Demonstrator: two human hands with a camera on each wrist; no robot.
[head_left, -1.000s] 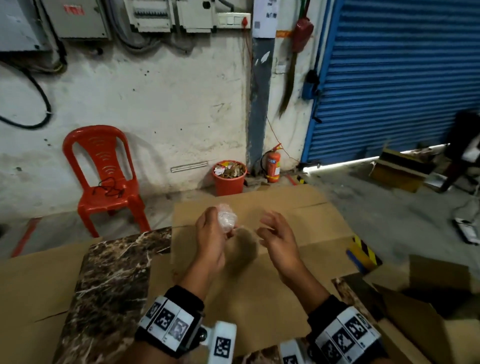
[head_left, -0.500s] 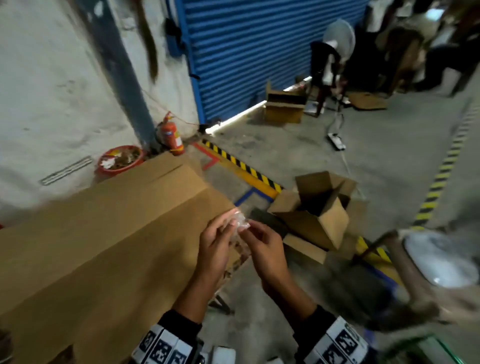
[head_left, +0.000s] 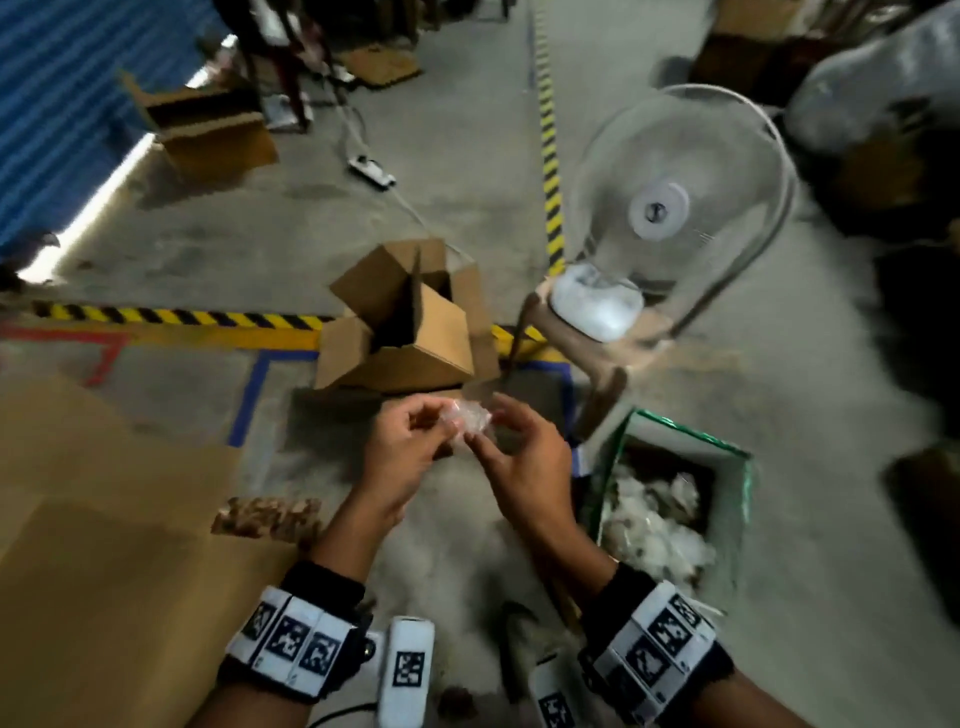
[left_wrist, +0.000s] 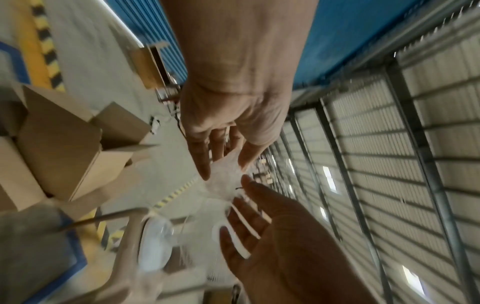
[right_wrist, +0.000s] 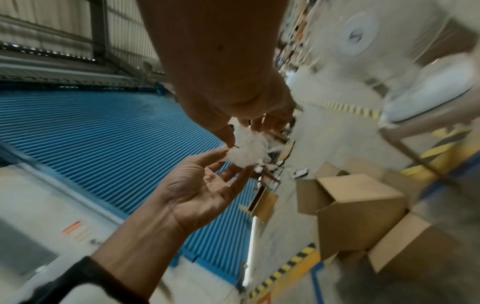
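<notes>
Concrete floor (head_left: 249, 234), blue shutter (head_left: 57, 104), white fan (head_left: 658, 210)

Wrap (head_left: 470, 423): small wad of clear plastic film, crumpled, whitish and translucent, glinting. Held in air, off any surface. Left hand (head_left: 400, 457) at its 8 o'clock pinches left edge. Right hand (head_left: 524, 467) at its 4 o'clock pinches right edge with thumb and forefinger. Tiny dark wire-like bit shows at wad's edge in wrist views. Contents cannot be told.
</notes>
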